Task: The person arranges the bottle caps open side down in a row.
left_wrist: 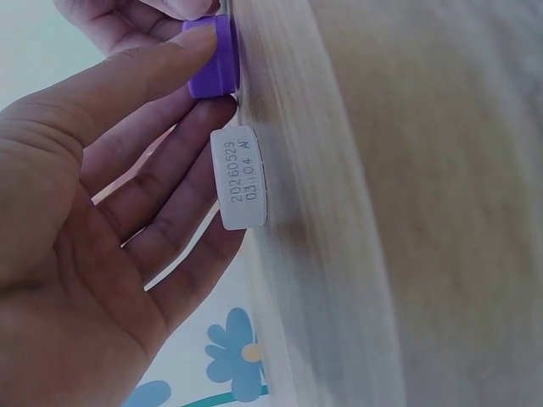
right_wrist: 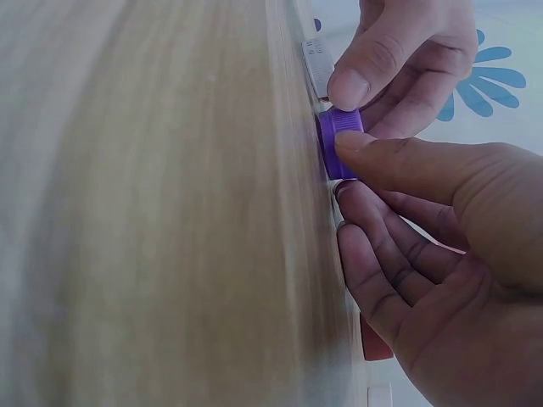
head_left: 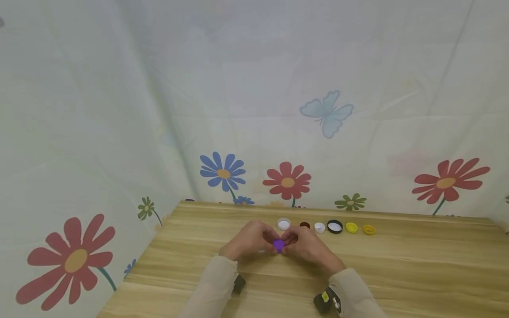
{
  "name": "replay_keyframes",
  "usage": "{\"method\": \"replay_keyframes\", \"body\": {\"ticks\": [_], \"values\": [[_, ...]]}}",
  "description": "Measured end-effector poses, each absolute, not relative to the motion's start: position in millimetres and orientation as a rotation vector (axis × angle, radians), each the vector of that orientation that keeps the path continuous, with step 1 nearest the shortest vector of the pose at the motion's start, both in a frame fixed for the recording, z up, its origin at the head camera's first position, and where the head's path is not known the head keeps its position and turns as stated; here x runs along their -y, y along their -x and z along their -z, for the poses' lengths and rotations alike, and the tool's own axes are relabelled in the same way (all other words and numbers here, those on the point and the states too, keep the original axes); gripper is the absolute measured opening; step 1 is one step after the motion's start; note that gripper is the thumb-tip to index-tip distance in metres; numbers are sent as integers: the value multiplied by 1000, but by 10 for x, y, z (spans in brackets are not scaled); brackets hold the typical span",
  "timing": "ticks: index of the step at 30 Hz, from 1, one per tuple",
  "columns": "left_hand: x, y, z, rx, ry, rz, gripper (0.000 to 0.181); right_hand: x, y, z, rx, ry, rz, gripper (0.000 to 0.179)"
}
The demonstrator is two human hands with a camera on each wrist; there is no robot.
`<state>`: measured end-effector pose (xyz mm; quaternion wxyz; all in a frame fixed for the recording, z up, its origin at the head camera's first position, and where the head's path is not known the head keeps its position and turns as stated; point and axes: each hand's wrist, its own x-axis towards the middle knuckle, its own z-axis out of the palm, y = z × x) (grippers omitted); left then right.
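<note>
A small purple bottle cap (head_left: 279,245) sits at the wooden table's surface between both hands. My left hand (head_left: 254,238) pinches its left side, the thumb against its ribbed wall in the left wrist view. From the other side my right hand (head_left: 308,245) pinches the same cap with its thumb and fingers. A white cap (left_wrist: 240,178) printed with a date and code stands by the left hand's fingers; in the head view that hand mostly hides it.
Beyond the hands, a row of caps runs along the table's back: a whitish one (head_left: 284,224), a brown one (head_left: 304,225), a white one (head_left: 319,227), a black one (head_left: 335,232), a yellow one (head_left: 351,227) and an amber one (head_left: 369,229). A flowered curtain (head_left: 254,110) hangs behind.
</note>
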<state>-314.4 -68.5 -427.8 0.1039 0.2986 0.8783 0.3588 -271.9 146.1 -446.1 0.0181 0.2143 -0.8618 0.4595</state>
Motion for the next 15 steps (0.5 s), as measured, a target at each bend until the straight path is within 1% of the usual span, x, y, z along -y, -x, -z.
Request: {"method": "replay_keyframes", "body": {"ticks": [15], "values": [[691, 3115, 4244, -2567, -901, -1070, 24, -1462, 2726, 4460, 2695, -645, -1426, 22]]}}
